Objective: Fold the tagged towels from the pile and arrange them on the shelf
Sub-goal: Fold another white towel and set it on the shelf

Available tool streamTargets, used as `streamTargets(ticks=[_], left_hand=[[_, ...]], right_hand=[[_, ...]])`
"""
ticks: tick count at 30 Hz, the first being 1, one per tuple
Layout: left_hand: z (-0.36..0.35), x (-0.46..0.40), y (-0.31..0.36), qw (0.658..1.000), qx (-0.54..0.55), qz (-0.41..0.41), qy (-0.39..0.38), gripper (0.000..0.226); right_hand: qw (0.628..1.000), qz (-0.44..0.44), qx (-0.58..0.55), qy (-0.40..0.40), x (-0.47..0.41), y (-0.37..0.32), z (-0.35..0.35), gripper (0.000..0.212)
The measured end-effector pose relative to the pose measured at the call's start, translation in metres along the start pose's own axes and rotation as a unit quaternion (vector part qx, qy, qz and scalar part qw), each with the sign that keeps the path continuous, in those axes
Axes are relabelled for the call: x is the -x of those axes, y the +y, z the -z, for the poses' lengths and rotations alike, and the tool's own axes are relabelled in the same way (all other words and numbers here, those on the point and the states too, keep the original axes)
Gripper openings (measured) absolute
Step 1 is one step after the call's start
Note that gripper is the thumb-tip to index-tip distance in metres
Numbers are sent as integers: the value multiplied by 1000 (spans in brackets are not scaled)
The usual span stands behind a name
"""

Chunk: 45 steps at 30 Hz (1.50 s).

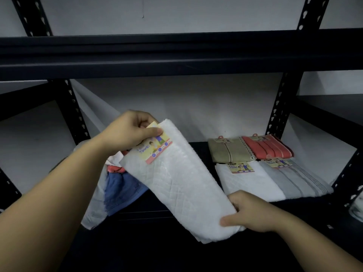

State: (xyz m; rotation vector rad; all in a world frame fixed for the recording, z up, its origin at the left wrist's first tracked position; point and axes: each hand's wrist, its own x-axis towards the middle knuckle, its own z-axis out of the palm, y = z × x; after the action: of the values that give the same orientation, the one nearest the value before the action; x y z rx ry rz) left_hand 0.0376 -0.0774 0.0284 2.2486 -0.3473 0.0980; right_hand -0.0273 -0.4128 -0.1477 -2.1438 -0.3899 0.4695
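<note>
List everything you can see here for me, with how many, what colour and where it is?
held towel: one, white quilted, folded, with a card tag, held in the air over the shelf
folded towels: four on the shelf's right, in two rows; khaki and coral behind, white and grey striped in front, all tagged
pile: one heap, blue, red and pale cloth, on the shelf's left
shelf: black metal rack, another board above
wall: white, behind
left hand: one, fingers pinching the towel's tagged end
right hand: one, gripping its near end
</note>
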Motion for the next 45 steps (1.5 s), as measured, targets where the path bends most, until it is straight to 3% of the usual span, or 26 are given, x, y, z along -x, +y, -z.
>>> streamTargets(ticks=[6,10,13,16,19,26,34,40,45], left_hand=[[6,-7,-65,993,79,78,-40,9],[-8,-13,-101,968,194,154,-25,5],[-21,-14,-115,956,226,184,-32,10],[-31,-16,-117,958,224,179,-29,9],[-38,-17,-118,959,230,166,-21,4],[-41,-16,-115,963,245,105,-34,36],[-43,-21,-111,973,219,78,-13,6],[-43,-38,-100,977,207,47,5,23],[-45,-60,-90,977,207,3,56,18]], right_hand=[[986,25,-135,99,13,1,41,9],[961,39,-213,171,21,-10,68,12],[943,38,-247,218,18,-14,80,42],[926,32,-286,244,12,-16,84,21],[914,21,-303,271,6,-19,85,21],[915,-12,-255,312,1,-13,94,21],[914,-12,-226,335,1,-15,106,4],[919,-16,-168,357,-3,-22,136,10],[906,22,-47,419,-5,-35,160,6]])
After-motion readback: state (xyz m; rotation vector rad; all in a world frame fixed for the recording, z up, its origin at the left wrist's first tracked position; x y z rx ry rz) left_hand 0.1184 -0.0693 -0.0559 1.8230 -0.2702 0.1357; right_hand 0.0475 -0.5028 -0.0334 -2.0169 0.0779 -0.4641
